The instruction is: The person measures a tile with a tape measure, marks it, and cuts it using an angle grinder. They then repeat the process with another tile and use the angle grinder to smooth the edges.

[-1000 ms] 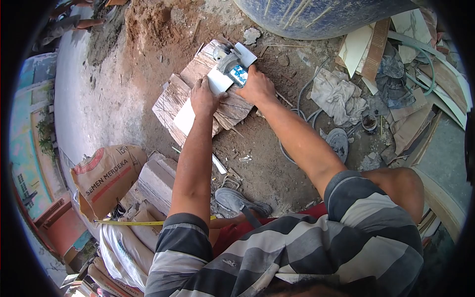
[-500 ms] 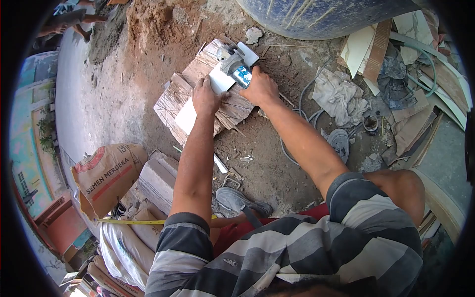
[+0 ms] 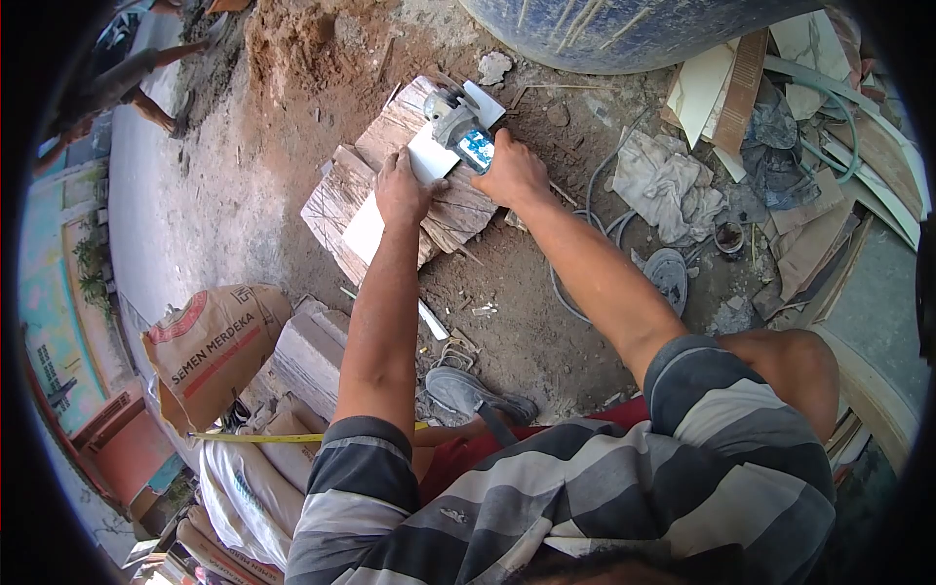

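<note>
My right hand (image 3: 515, 172) is wrapped round the body of a power grinder (image 3: 462, 129) with a blue and white label. The grinder's head rests over a long white tile strip (image 3: 431, 156), which lies slantwise across a scored wooden block (image 3: 331, 210). My left hand (image 3: 402, 189) presses on the strip just left of the grinder, its fingers close together over the strip's edge. A grey cable (image 3: 593, 216) runs on the ground beside my right forearm. The disc's contact with the strip is too small to make out.
A large blue drum (image 3: 624, 34) stands at the top. At right lie a crumpled cloth (image 3: 666, 185), tile offcuts (image 3: 700, 93) and a small can (image 3: 728, 239). Cement bags (image 3: 219, 341) and a yellow tape (image 3: 258, 438) are at lower left. A person (image 3: 112, 88) is at upper left.
The person at the upper left has come further into view. My hands, the grinder and the strip hold nearly the same places, with the whole view shifted slightly.
</note>
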The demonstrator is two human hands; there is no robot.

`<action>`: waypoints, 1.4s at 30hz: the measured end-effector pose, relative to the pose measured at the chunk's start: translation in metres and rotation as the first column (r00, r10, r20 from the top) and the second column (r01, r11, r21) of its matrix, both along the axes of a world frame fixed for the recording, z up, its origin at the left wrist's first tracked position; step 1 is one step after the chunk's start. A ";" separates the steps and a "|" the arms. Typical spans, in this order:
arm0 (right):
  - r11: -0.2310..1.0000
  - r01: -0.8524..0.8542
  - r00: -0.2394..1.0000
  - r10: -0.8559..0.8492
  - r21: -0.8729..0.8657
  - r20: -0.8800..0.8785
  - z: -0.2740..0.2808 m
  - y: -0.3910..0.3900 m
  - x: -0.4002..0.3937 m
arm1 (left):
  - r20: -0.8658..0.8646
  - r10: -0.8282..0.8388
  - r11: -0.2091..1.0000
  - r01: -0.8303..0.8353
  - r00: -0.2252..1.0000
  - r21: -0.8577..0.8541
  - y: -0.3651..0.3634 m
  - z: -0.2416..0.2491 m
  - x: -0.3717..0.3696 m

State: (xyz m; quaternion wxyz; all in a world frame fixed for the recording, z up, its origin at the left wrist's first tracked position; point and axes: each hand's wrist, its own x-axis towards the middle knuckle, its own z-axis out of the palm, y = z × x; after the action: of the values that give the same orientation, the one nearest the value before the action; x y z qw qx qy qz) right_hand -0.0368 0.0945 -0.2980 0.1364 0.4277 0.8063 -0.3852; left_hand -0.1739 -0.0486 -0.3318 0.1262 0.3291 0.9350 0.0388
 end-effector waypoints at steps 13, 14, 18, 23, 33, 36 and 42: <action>1.000 -0.012 1.000 0.012 0.017 -0.010 -0.003 0.000 0.011 | -0.003 -0.002 1.000 0.002 1.000 -0.011 0.001 -0.001 -0.001; 1.000 -0.013 1.000 0.013 0.017 -0.010 -0.003 0.000 0.012 | -0.006 0.000 1.000 0.000 1.000 -0.008 0.001 -0.001 0.000; 1.000 -0.017 1.000 0.017 0.003 -0.001 -0.002 0.000 0.016 | 0.003 -0.002 1.000 0.002 1.000 -0.012 0.000 0.000 0.001; 0.999 0.000 0.999 0.002 0.037 -0.036 -0.008 -0.002 0.021 | 0.000 -0.001 1.000 0.001 1.000 -0.016 0.001 -0.001 0.000; 1.000 0.003 0.999 -0.002 0.016 -0.034 -0.009 -0.001 0.030 | 0.004 0.001 1.000 -0.001 1.000 -0.018 0.001 -0.001 0.000; 1.000 -0.003 0.999 0.003 0.012 -0.045 -0.010 -0.001 0.033 | -0.001 -0.003 1.000 0.003 1.000 -0.010 0.000 -0.002 0.000; 1.000 -0.006 0.999 0.006 0.015 -0.053 -0.011 -0.002 0.038 | -0.004 -0.016 1.000 0.016 1.000 0.005 -0.001 -0.004 -0.001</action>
State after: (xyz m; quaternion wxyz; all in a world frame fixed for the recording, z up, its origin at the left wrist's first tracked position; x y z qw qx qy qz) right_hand 0.0010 0.0925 -0.3089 0.1128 0.4158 0.8137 -0.3901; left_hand -0.1748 -0.0494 -0.3357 0.1238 0.3368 0.9326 0.0396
